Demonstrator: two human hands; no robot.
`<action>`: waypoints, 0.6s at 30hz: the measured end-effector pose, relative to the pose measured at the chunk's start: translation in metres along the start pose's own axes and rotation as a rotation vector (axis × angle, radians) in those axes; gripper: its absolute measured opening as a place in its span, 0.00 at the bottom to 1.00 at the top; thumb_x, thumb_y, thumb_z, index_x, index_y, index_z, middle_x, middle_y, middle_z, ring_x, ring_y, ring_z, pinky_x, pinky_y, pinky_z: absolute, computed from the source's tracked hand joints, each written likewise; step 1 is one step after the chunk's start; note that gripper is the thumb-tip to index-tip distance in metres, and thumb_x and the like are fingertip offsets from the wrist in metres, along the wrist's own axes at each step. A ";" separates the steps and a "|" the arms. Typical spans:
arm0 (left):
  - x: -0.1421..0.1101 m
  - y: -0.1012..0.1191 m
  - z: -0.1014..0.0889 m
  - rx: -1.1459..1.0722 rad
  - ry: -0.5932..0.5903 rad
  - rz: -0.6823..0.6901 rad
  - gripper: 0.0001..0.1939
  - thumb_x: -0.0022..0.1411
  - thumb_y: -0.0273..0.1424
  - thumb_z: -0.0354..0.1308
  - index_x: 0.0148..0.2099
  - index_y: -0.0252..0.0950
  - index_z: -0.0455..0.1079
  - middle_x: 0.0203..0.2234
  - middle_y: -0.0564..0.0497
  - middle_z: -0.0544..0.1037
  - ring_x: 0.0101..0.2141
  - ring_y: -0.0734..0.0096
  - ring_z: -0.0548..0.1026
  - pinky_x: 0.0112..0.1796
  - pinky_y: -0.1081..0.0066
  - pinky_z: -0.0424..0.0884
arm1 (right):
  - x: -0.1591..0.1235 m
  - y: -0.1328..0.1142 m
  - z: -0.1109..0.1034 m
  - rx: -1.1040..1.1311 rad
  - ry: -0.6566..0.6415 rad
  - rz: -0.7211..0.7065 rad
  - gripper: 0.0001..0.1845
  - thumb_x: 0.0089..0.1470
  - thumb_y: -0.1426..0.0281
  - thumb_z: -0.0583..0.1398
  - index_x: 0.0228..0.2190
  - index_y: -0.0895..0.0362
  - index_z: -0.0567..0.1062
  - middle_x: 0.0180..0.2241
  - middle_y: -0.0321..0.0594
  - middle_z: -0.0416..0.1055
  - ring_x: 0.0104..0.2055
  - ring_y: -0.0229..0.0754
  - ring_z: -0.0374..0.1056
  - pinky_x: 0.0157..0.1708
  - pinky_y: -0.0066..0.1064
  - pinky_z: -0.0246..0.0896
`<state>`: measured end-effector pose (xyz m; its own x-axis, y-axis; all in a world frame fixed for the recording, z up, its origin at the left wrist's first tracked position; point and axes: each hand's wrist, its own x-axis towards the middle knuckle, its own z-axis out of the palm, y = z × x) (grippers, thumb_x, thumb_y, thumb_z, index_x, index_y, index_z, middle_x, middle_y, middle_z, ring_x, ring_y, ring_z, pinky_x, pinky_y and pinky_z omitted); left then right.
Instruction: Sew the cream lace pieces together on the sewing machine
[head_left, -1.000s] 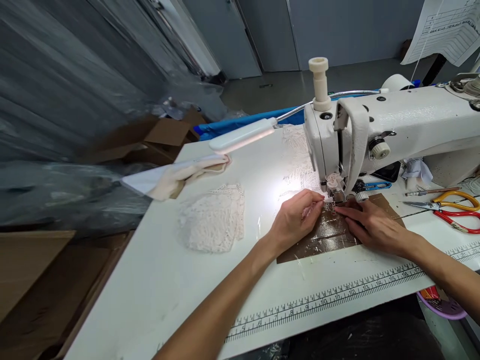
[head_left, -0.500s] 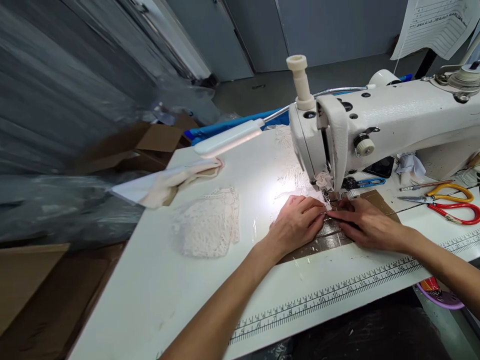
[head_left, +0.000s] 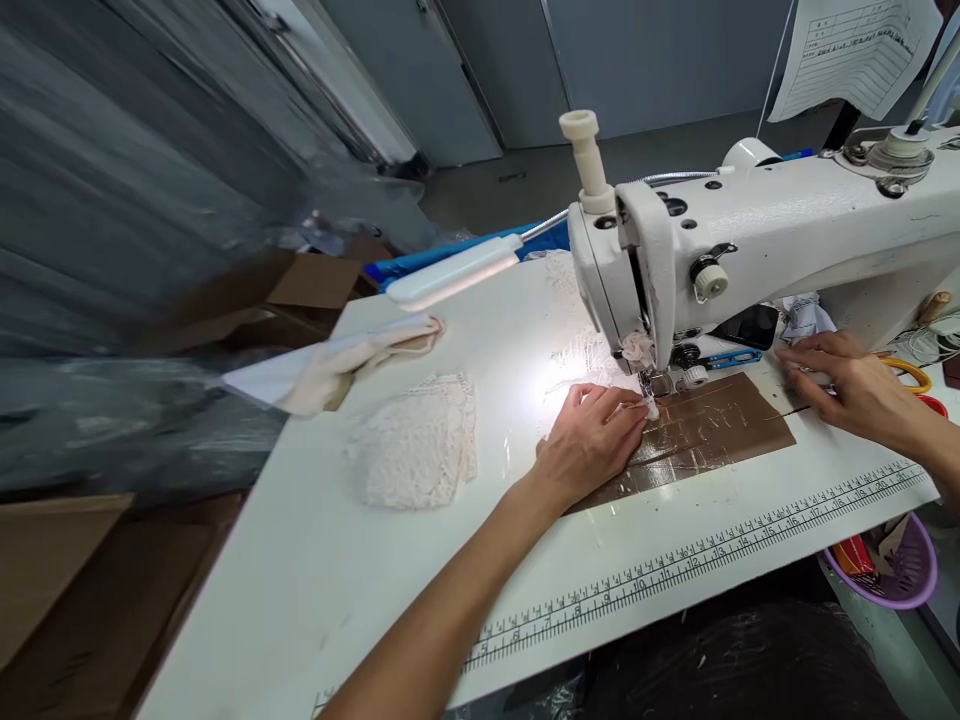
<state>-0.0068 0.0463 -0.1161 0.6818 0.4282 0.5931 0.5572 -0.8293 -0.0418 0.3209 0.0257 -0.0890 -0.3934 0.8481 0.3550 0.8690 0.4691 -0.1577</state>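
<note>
My left hand [head_left: 596, 435] rests beside the presser foot [head_left: 656, 388] of the white sewing machine [head_left: 780, 215]. Its fingers are closed together on white lace fabric [head_left: 651, 408], part of which lies under the foot. Brown sheeting [head_left: 720, 425] covers the table below the needle area. To the right of it, my right hand [head_left: 847, 385] is over the tools, with thumb and forefinger apart. It hides most of the scissors [head_left: 909, 376], whose yellow and red handles partly show, and a thin tool. Small silvery parts show by its fingertips, too unclear to name.
A lace piece [head_left: 420, 445] and folded cloth [head_left: 337, 365] lie on the left of the white table [head_left: 315, 560]. A lamp [head_left: 454, 272] reaches over it. A blue tool [head_left: 731, 359] and phone-like black object [head_left: 750, 324] lie under the machine arm. A purple basket [head_left: 911, 570] hangs low right.
My right hand has left the fabric at the presser foot and moved right to the scissors and thin tool. My left hand stays at the lace. The view has shifted slightly right.
</note>
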 end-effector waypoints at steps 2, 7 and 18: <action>-0.002 -0.001 0.001 -0.022 0.003 0.005 0.06 0.68 0.25 0.52 0.44 0.34 0.69 0.38 0.46 0.78 0.32 0.70 0.74 0.34 0.66 0.69 | -0.006 0.012 0.001 -0.092 -0.021 -0.023 0.21 0.60 0.66 0.50 0.45 0.59 0.78 0.41 0.51 0.74 0.45 0.54 0.70 0.43 0.46 0.70; -0.009 -0.003 0.006 -0.111 -0.079 0.009 0.11 0.69 0.21 0.46 0.43 0.32 0.70 0.37 0.46 0.78 0.34 0.71 0.75 0.34 0.69 0.74 | -0.009 0.019 0.010 -0.113 -0.075 -0.067 0.22 0.61 0.68 0.47 0.40 0.61 0.79 0.39 0.52 0.75 0.40 0.51 0.72 0.40 0.43 0.72; 0.002 -0.001 0.000 -0.419 -0.120 -0.266 0.08 0.67 0.32 0.53 0.41 0.35 0.72 0.34 0.48 0.79 0.34 0.69 0.76 0.35 0.67 0.75 | 0.009 0.004 -0.003 -0.138 -0.063 -0.103 0.21 0.64 0.69 0.47 0.45 0.60 0.77 0.44 0.51 0.74 0.44 0.49 0.70 0.44 0.41 0.69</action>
<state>-0.0062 0.0482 -0.1155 0.6054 0.6623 0.4415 0.4980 -0.7479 0.4390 0.3219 0.0351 -0.0840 -0.4963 0.8131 0.3041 0.8546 0.5193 0.0063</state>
